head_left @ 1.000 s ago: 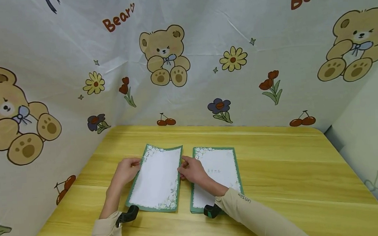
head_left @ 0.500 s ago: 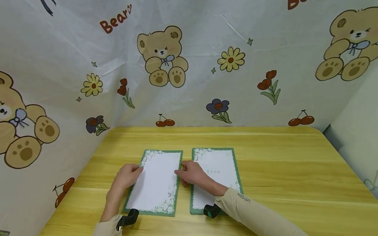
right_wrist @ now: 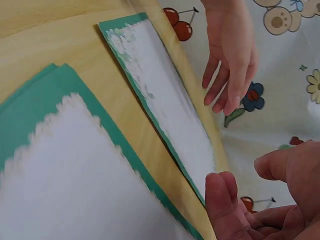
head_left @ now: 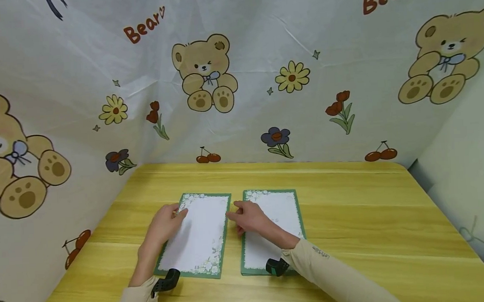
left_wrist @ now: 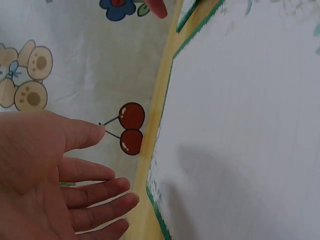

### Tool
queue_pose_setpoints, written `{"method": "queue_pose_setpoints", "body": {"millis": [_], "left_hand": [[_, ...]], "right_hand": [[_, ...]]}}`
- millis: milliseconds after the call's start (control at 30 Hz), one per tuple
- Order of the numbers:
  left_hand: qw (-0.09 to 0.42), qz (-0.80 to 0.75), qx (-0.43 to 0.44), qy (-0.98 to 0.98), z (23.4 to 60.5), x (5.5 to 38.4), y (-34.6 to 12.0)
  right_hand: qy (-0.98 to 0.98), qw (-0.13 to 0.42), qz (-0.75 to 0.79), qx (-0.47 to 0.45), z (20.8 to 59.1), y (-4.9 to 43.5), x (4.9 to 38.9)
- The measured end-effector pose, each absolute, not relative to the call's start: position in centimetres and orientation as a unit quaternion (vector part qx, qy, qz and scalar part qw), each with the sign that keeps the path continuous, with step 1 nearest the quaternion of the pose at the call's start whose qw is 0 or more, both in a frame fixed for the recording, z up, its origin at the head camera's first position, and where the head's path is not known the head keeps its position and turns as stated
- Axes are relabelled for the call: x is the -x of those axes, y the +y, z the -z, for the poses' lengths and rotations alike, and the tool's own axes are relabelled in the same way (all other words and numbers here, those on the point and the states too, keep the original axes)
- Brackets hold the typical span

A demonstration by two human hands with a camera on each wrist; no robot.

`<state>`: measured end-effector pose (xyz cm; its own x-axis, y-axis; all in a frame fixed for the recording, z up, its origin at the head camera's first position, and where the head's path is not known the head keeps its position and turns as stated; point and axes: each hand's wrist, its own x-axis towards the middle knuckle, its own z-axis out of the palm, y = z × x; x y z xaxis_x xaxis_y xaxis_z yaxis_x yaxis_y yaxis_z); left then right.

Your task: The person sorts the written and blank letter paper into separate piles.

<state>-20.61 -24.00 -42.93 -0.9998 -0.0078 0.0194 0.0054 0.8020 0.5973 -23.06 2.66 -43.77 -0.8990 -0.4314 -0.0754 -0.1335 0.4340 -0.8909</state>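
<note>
A white sheet of paper with a green border and pale flowers [head_left: 199, 246] lies flat on the table, at the left. Over its left edge hovers my left hand [head_left: 163, 225]; in the left wrist view that hand [left_wrist: 65, 172] has its fingers spread, apart from the paper and holding nothing. My right hand [head_left: 250, 217] is at the gap between this sheet and a similar stack of paper [head_left: 257, 256]. The right wrist view shows the right hand's thumb [right_wrist: 275, 165] and fingers apart, without paper between them. My right hand and forearm hide part of the stack, including most of its small printed line.
Yellow wood-grain tabletop [head_left: 367, 226] extends to the right of the stack. Behind and at the left hangs a pale cloth [head_left: 244, 54] printed with bears, flowers and cherries. Black wrist mounts [head_left: 166, 280] sit at both cuffs.
The left sheet, earlier held curved between both hands, went down flat on the table. Both hands have since let go of its edges, and the right hand has drawn slightly away.
</note>
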Motion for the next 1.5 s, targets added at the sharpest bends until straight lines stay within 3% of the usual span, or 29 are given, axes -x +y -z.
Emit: {"method": "queue_pose_setpoints", "body": {"millis": [333,667,967,1500], "left_hand": [[0.024,0.319,0.064,-0.945,42.2,20.4,-17.6],[-0.012,0.301,0.160,-0.940,44.2,18.9,-12.3],[0.017,0.260,0.200,-0.945,45.6,18.7,-11.3],[0.011,0.256,0.216,-0.942,46.5,18.9,-10.7]], "right_hand": [[0.903,0.044,0.401,0.147,42.0,10.1,23.8],[0.957,-0.012,0.257,0.132,42.8,16.7,22.5],[0.966,-0.024,0.210,0.147,45.0,17.9,20.9],[0.971,-0.043,0.196,0.129,45.9,17.8,19.9]]}}
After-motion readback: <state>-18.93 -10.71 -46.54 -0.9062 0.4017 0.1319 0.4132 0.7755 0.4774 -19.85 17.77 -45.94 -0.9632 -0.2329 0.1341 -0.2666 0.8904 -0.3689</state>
